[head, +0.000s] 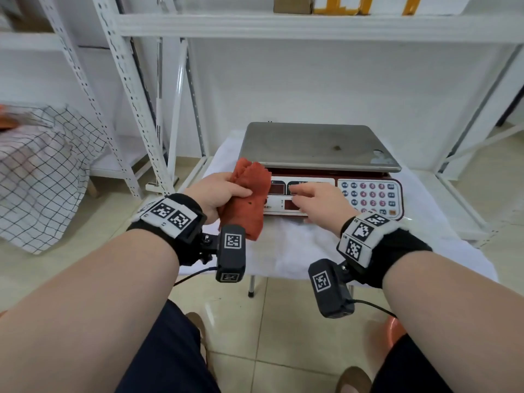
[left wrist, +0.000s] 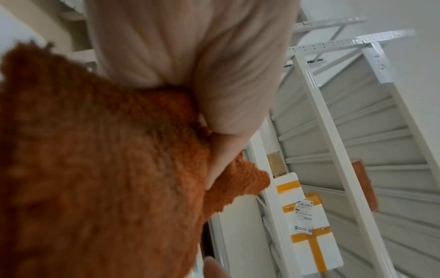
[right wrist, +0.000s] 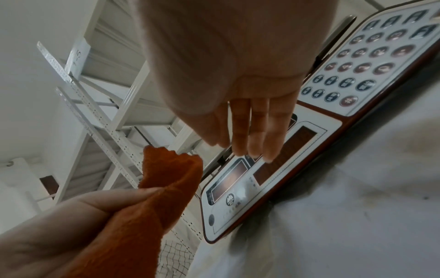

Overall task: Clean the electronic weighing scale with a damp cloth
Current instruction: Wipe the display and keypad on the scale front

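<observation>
Pinching fuzzy orange cloth [head: 249,198], left hand [head: 218,194]; right hand [head: 320,199] flat-fingered over glossy scale [head: 326,168].

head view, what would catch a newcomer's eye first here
The orange cloth, bunched in the left hand in front of the scale, stands out most. Next, the scale's bare steel pan with a small dark spot, and the right hand held open over the display panel.

shelf beam [head: 312,26] overhangs the bare scale pan [head: 312,146].
</observation>
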`<action>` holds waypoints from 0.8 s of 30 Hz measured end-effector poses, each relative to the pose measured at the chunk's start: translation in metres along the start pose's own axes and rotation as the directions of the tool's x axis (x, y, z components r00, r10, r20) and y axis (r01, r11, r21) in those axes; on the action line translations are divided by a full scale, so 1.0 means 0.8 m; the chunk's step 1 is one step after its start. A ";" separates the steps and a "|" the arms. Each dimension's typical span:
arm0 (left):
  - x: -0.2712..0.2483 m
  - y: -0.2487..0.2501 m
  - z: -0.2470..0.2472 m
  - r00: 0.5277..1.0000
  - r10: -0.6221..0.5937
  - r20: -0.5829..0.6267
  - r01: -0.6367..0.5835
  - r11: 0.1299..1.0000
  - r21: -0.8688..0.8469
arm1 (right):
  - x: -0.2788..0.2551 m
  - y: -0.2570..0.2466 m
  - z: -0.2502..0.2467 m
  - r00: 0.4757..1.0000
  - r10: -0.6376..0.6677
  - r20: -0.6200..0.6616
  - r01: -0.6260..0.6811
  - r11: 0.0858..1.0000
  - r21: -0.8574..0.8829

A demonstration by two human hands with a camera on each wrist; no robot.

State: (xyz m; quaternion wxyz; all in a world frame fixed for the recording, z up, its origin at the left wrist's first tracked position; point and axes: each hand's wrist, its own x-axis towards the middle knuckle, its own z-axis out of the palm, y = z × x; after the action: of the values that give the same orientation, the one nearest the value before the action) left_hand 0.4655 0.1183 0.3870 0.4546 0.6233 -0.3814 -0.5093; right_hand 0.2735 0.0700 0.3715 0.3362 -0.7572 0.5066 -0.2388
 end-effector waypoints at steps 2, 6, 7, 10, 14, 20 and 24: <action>-0.003 0.004 0.013 0.998 -0.017 0.064 0.024 0.993 -0.112 | -0.007 -0.003 -0.003 0.994 0.076 0.081 -0.087 0.985 0.151; -0.002 0.006 0.037 0.989 -0.021 0.149 0.049 0.981 -0.188 | -0.017 -0.005 -0.014 0.954 0.151 0.260 -0.243 0.897 0.369; -0.002 0.007 0.044 0.986 -0.020 0.164 0.052 0.979 -0.196 | -0.019 -0.002 -0.017 0.950 0.150 0.274 -0.255 0.878 0.405; -0.001 0.009 0.066 0.981 -0.020 0.195 0.067 0.969 -0.237 | -0.023 0.008 -0.028 0.961 0.124 0.247 -0.227 0.862 0.453; 0.003 0.015 0.105 0.973 -0.008 0.229 0.065 0.969 -0.240 | -0.030 0.027 -0.053 0.982 0.150 0.117 -0.187 0.876 0.445; 0.017 0.033 0.192 0.953 -0.004 0.302 0.075 0.972 -0.224 | -0.048 0.070 -0.107 0.947 0.235 -0.217 -0.143 0.918 0.370; 0.026 0.052 0.265 0.935 0.015 0.354 0.069 0.972 -0.226 | -0.064 0.101 -0.153 0.904 0.168 -0.393 -0.052 0.956 0.290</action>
State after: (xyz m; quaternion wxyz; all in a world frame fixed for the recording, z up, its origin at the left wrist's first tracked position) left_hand 0.2610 0.0488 0.4060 0.4419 0.4687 -0.3854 -0.6607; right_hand 0.1195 0.0636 0.3901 0.3354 -0.6058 0.5708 -0.4412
